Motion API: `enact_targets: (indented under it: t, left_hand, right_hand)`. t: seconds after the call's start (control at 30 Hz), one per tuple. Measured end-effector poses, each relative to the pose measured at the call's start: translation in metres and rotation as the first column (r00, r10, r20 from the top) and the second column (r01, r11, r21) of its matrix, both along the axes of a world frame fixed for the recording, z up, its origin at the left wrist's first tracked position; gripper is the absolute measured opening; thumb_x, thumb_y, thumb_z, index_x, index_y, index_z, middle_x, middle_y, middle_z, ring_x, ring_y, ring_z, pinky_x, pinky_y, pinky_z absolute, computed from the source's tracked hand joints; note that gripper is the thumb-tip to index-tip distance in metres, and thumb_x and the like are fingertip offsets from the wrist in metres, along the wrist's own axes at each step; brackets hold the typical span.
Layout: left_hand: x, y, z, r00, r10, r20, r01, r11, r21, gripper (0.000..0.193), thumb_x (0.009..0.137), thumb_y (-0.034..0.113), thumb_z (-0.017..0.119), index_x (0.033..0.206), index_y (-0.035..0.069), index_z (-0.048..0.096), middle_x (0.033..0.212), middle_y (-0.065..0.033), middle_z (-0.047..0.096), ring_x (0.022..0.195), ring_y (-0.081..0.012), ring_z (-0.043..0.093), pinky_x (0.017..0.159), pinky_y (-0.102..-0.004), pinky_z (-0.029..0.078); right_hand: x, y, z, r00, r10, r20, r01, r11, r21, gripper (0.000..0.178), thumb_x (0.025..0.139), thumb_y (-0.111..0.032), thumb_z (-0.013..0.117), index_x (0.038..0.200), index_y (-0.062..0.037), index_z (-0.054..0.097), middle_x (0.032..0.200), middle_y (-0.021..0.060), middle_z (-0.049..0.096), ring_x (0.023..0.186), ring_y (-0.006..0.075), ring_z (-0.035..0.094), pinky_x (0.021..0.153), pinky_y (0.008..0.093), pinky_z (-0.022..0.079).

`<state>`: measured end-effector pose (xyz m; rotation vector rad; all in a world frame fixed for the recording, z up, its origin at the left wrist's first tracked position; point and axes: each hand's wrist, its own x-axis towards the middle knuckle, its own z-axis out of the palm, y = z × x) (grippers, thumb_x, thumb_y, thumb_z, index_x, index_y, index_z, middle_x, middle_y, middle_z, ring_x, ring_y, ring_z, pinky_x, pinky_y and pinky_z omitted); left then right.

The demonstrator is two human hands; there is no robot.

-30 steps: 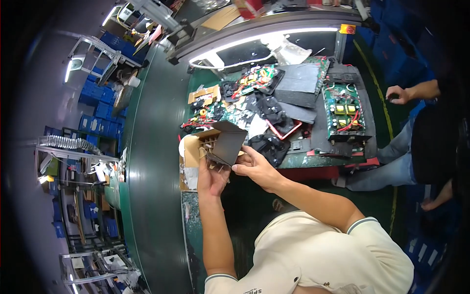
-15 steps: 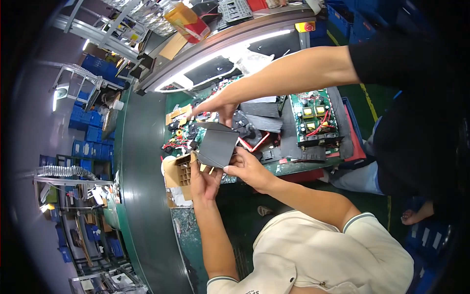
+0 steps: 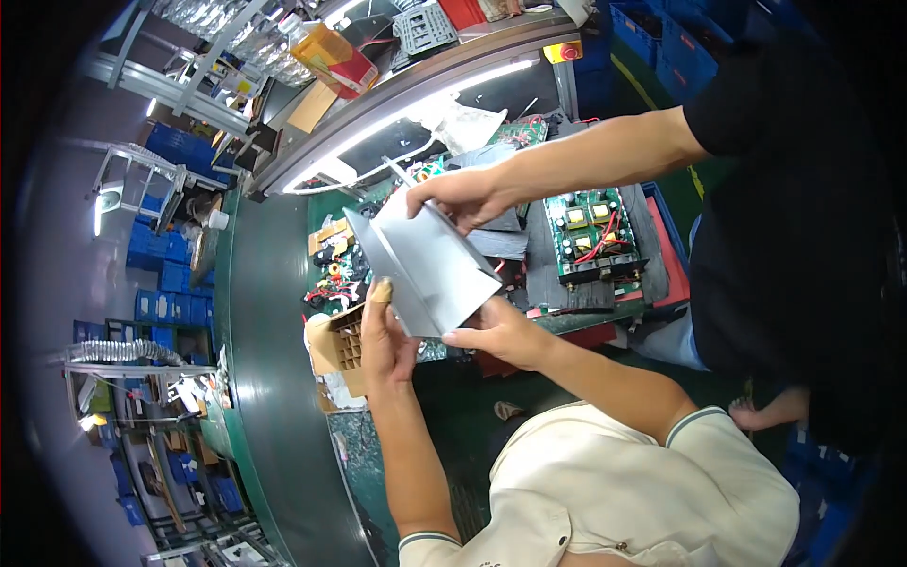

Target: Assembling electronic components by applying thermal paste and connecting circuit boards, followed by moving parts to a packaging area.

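Observation:
A thin grey folded panel (image 3: 430, 269) with upturned edges is held tilted above the near side of the bench. My left hand (image 3: 385, 345) is closed on its near left corner; a tan covering wraps the thumb tip. At the near right corner, my right hand (image 3: 505, 333) pinches the same panel, thumb on top and other fingers partly hidden behind it. A co-worker's hand (image 3: 458, 197) reaches in from the right and touches the panel's far edge. Just left of my left hand stands an open cardboard box (image 3: 326, 345) with a divider grid.
Circuit boards with coils and red wires (image 3: 595, 231) lie on the bench's right side. Small parts (image 3: 331, 274) crowd its left. A dark green conveyor belt (image 3: 269, 312) runs along the left. Above the bench's far side is a lamp bar (image 3: 406, 118). The co-worker stands at right.
The panel has turned from its dark face to a bright, light-grey folded side. The co-worker's hand has moved right, from over the small parts onto the panel's far edge.

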<state>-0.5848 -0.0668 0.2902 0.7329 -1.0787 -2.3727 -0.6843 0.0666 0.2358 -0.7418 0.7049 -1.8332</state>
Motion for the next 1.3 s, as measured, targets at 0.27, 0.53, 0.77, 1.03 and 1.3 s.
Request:
enact_targets:
  t: [0.27, 0.53, 0.77, 1.03, 1.3]
  left_hand:
    - [-0.049, 0.031, 0.015, 0.995, 0.012, 0.099, 0.008, 0.979, -0.201, 0.075, 0.085, 0.005, 0.063, 0.146, 0.000, 0.019, 0.112, -0.0119, 0.059, 0.058, -0.0033, 0.050, 0.050, -0.0172, 0.043]
    - [-0.087, 0.070, 0.014, 0.949, -0.231, 0.213, 0.284, 0.920, -0.270, 0.080, 0.082, 0.006, 0.068, 0.147, 0.003, 0.021, 0.113, -0.0102, 0.055, 0.080, -0.0091, 0.057, 0.050, -0.0171, 0.043]
    - [-0.104, 0.115, 0.005, 0.923, -0.320, 0.216, 0.377, 0.868, -0.323, 0.092, 0.075, 0.008, 0.076, 0.146, -0.002, 0.017, 0.116, -0.0122, 0.053, 0.096, -0.0164, 0.056, 0.079, -0.0267, 0.050]
    - [-0.103, 0.128, -0.028, 0.924, -0.267, 0.275, 0.359, 0.852, -0.381, 0.090, 0.074, 0.012, 0.079, 0.143, -0.002, 0.023, 0.115, -0.0101, 0.049, 0.103, -0.0159, 0.050, 0.082, -0.0277, 0.047]
    - [-0.075, 0.117, -0.051, 0.921, -0.254, 0.296, 0.360, 0.846, -0.394, 0.087, 0.074, 0.009, 0.077, 0.141, 0.001, 0.022, 0.116, -0.0100, 0.046, 0.102, -0.0165, 0.052, 0.084, -0.0318, 0.049]
  right_hand:
    - [-0.047, 0.089, -0.003, 0.936, -0.343, 0.084, 0.326, 0.931, 0.164, 0.070, 0.083, 0.004, 0.063, 0.142, 0.0004, 0.027, 0.128, 0.0139, 0.048, 0.115, 0.0194, 0.050, 0.094, 0.0322, 0.044]
    - [-0.044, 0.121, -0.016, 0.715, -0.660, -0.231, 0.697, 0.701, 0.152, 0.044, 0.090, -0.001, 0.056, 0.133, 0.0032, 0.044, 0.113, 0.0113, 0.058, 0.104, 0.0135, 0.056, 0.091, 0.0268, 0.044]
    - [-0.062, 0.140, -0.042, 0.479, -0.732, -0.484, 0.877, 0.369, 0.309, 0.020, 0.094, -0.012, 0.055, 0.105, 0.0036, 0.059, 0.084, 0.0033, 0.061, 0.074, 0.0096, 0.057, 0.070, 0.0240, 0.047]
    - [-0.074, 0.150, -0.069, 0.580, -0.687, -0.437, 0.805, 0.405, 0.433, 0.019, 0.092, -0.010, 0.057, 0.107, 0.0023, 0.059, 0.087, 0.0029, 0.062, 0.077, 0.0090, 0.058, 0.071, 0.0235, 0.048]
    - [-0.053, 0.140, -0.084, 0.619, -0.647, -0.445, 0.777, 0.421, 0.468, 0.027, 0.091, -0.009, 0.057, 0.114, 0.0048, 0.057, 0.087, 0.0046, 0.064, 0.074, 0.0105, 0.059, 0.069, 0.0253, 0.049]
